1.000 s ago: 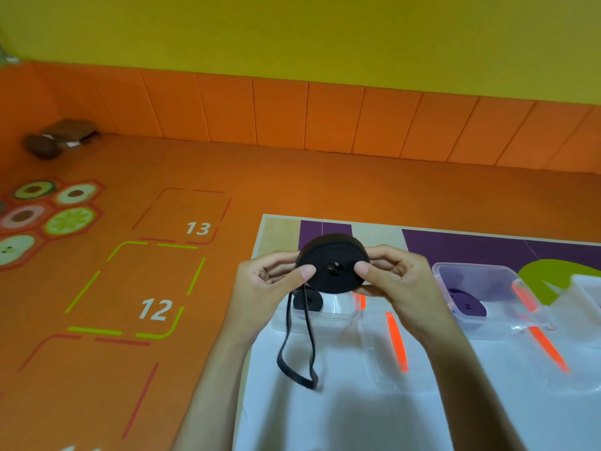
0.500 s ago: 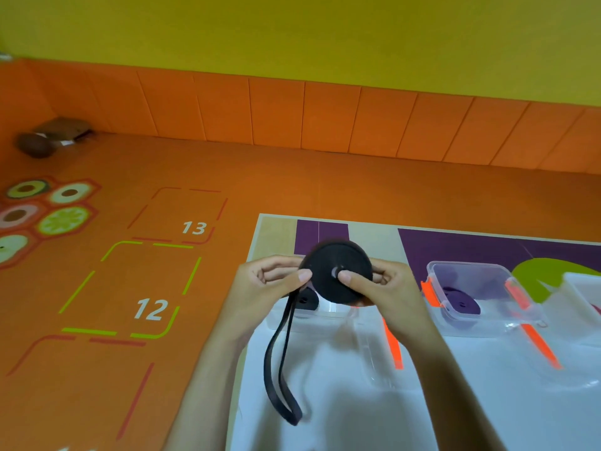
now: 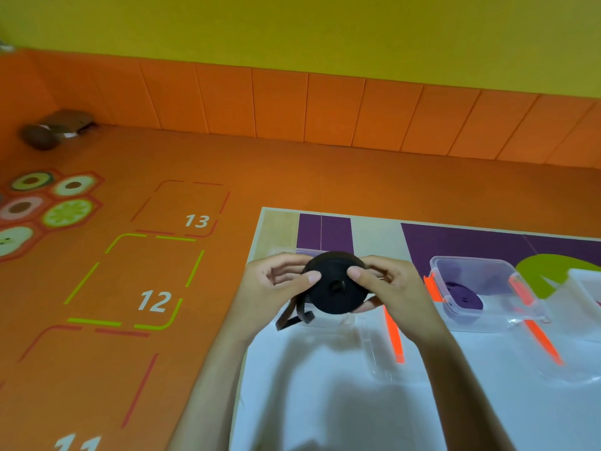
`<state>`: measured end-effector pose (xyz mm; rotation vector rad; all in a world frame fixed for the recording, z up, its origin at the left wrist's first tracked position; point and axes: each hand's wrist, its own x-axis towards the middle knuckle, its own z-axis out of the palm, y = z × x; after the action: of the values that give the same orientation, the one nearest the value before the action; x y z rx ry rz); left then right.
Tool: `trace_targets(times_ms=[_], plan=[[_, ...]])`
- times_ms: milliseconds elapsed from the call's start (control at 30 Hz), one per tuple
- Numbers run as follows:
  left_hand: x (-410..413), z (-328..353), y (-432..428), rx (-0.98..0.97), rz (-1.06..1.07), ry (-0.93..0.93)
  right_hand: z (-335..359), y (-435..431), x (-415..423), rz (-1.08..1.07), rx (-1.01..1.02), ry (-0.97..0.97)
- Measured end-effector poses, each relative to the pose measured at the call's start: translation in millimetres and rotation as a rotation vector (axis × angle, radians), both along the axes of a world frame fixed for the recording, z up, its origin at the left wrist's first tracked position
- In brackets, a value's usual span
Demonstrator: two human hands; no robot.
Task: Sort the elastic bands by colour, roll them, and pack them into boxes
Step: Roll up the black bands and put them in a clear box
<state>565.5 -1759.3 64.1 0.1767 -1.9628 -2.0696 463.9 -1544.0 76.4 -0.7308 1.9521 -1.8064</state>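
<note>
The left hand and right hand gripped one black roll; right of it, one clear box held one purple roll.

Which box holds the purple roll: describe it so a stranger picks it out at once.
Look at the table with the white sheet on the orange floor. Right of the right hand, which with the left hand holds a black roll, stands a clear box with orange clips. It alone shows a flat purple roll inside.
</note>
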Motion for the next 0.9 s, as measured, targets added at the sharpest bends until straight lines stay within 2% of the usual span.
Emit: trace_targets(times_ms=[133, 267, 367, 433, 567, 700, 767, 900], plan=[[-1, -7, -1, 0.006, -0.001, -0.024, -11, 0, 4, 0.005, -0.006, -0.074], [2, -10, -6, -0.087, -0.099, -0.061, -8, 15, -9, 0.228, 0.291, -0.007], [-1, -10, 0, -0.207, -0.178, -0.1, -3, 15, -15, 0.302, 0.411, 0.064], [-4, -9, 1, -0.216, -0.183, -0.103, -3, 12, -13, 0.274, 0.388, 0.035], [-3, -11, -7, -0.062, -0.15, -0.066, -6, 12, -10, 0.201, 0.163, -0.119], [-1, -12, -12, 0.004, -0.08, -0.039, -16, 2, -3, 0.158, 0.048, -0.152], [-1, -9, -14, -0.07, -0.062, -0.028, -20, -3, 1, 0.176, 0.067, -0.14], [-2, -5, -11, -0.257, -0.097, -0.028, -16, -9, -3, 0.193, 0.288, 0.085]])
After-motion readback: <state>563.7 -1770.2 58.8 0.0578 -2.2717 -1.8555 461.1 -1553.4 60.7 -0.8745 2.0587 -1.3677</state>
